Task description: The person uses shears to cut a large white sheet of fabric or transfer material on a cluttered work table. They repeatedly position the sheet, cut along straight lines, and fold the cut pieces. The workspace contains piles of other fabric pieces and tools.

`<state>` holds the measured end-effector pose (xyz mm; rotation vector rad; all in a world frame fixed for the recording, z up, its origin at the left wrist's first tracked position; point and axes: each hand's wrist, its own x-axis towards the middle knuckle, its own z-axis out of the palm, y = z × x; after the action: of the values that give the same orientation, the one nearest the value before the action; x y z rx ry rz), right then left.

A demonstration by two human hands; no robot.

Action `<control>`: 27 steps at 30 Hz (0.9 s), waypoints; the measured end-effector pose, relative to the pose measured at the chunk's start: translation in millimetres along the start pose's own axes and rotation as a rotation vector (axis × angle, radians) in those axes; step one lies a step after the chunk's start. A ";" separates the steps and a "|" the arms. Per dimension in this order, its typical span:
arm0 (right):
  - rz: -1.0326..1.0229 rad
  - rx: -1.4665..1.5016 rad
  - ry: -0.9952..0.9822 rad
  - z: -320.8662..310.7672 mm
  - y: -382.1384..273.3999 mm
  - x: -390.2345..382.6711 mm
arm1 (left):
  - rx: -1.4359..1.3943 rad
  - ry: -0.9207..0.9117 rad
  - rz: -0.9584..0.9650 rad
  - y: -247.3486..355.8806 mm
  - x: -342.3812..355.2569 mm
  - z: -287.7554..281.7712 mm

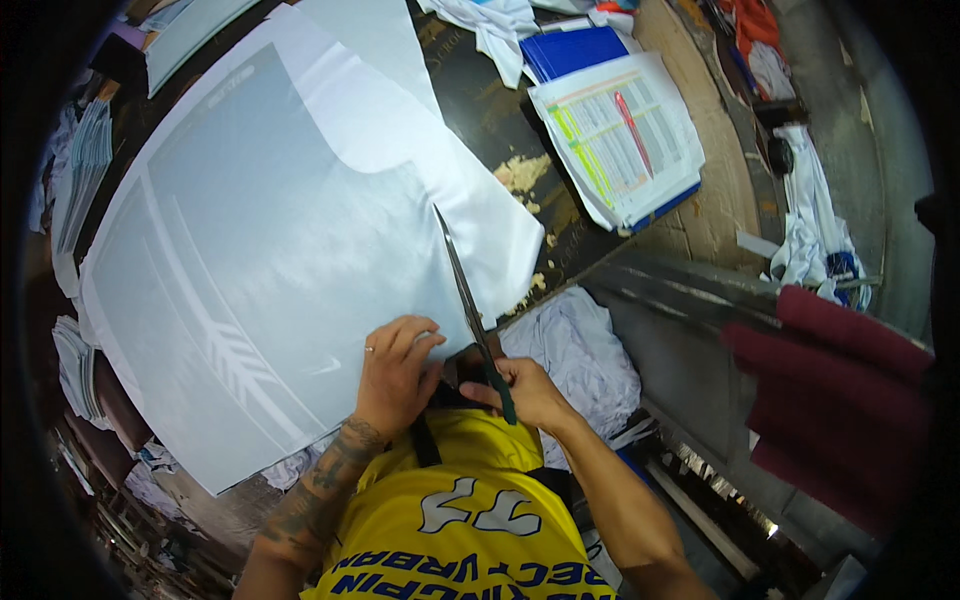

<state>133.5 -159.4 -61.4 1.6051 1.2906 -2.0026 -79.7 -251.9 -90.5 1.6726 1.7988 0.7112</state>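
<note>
A large pale grey-blue printed fabric panel (270,230) with white stripes lies on the table, over white cloth (490,215). My left hand (395,370) rests on the panel's near edge, fingers bent and a little apart, with nothing seen in them. In my right hand (530,393) is a pair of long dark scissors (463,285), gripped by the handles. Their blades look nearly closed and point away from me, over the panel's right part. The tip lies near the curved outline of the print. Whether a blade passes beneath the cloth I cannot tell.
Beyond the cloth, a red pen (632,130) lies on printed sheets (590,140) by a blue folder (573,52). Crumpled white fabric (580,350) sits below the table's right edge. Maroon cloth (830,400) hangs at right. Stacked pale pieces (85,180) line the left.
</note>
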 end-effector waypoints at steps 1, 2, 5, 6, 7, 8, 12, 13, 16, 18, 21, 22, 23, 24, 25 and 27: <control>-0.031 -0.028 0.017 -1.8 -4.4 3.6 | 0.003 0.012 0.001 -0.7 0.4 0.1; -0.046 -0.040 0.036 -2.4 -8.2 5.7 | 0.005 -0.004 -0.026 -0.2 -0.2 -0.3; -0.020 -0.088 0.053 -6.2 -25.5 11.8 | -0.044 -0.038 -0.045 -2.2 3.0 -1.2; -0.010 -0.073 0.025 -7.9 -32.9 14.0 | -0.034 -0.038 -0.042 -3.9 4.4 -1.2; -0.021 -0.061 0.024 -8.8 -40.5 17.5 | -0.020 -0.033 -0.036 -4.8 4.0 -1.5; 0.058 -0.092 0.030 -10.8 -47.3 18.3 | -0.007 -0.002 0.015 -6.6 4.2 -0.2; -0.109 -0.008 0.073 -13.8 -67.4 34.8 | -0.060 -0.021 -0.103 -3.1 -4.1 5.4; -0.053 -0.044 0.077 -13.4 -69.5 38.7 | -0.064 -0.010 -0.073 -1.3 -4.1 5.0; 0.037 -0.070 0.074 -11.7 -74.0 50.4 | -0.086 0.106 0.010 -2.4 20.6 -9.0; -0.019 -0.055 0.057 -19.2 -80.6 48.0 | 0.025 0.379 -0.077 -10.8 56.8 -30.4; -0.029 -0.105 -0.057 -50.0 -102.7 29.2 | 0.236 0.467 -0.312 -57.7 144.0 -79.0; -0.044 -0.176 -0.122 -70.2 -114.5 20.1 | 0.318 0.479 -0.331 -72.0 168.8 -91.7; 0.024 -0.239 -0.187 -93.4 -128.4 9.9 | 0.327 0.532 -0.271 -79.3 181.5 -100.6; 0.194 -0.180 -0.235 -119.3 -142.8 1.9 | 0.322 0.530 -0.271 -79.7 185.8 -102.8; 0.251 -0.389 -0.277 -146.4 -161.9 -0.6 | 0.313 0.511 -0.282 -77.1 185.0 -101.8; 0.143 -0.878 -0.296 -184.9 -197.6 13.1 | 0.191 0.471 -0.407 -57.1 163.8 -84.0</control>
<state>114.3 98.0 21.0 0.9069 1.5532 -1.2223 -187.8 -92.5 -82.4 1.2449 2.5109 0.8121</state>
